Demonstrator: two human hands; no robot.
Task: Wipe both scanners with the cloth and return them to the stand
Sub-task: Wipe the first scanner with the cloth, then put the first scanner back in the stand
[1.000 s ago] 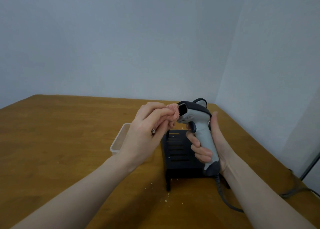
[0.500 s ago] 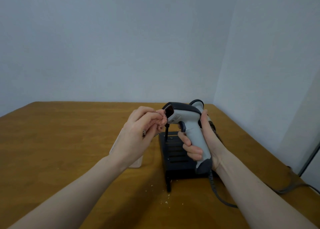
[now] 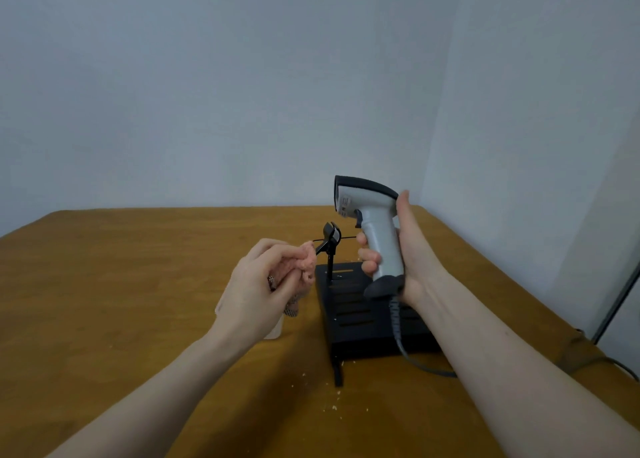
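Right hand [image 3: 398, 260] grips the handle of a grey-and-black scanner [image 3: 372, 222], fingers curled round the front of the handle and the palm behind it. Held upright above the stand [image 3: 360, 319], the scanner has its head pointing left and its scan window facing the left side of the view. A grey coiled cable [image 3: 408, 347] leaves the base of the handle, passes down over the stand and runs right behind the right forearm. Left hand [image 3: 259, 291] holds a bunched pink cloth [image 3: 304, 267], fingers curled round it; the cloth sits well to the left of and below the scanner head, apart from it. The stand is a black slotted base resting on the wooden table [image 3: 121, 284], with a thin upright post carrying a black cradle clip [image 3: 330, 236] at its top. The cloth lies just beside the clip; whether they touch cannot be told. A pale translucent container [image 3: 273, 329] stands on the table behind the left hand, mostly hidden by it. Small light crumbs [image 3: 334, 405] are scattered on the table in front of the stand. Only one scanner is visible in the head view.
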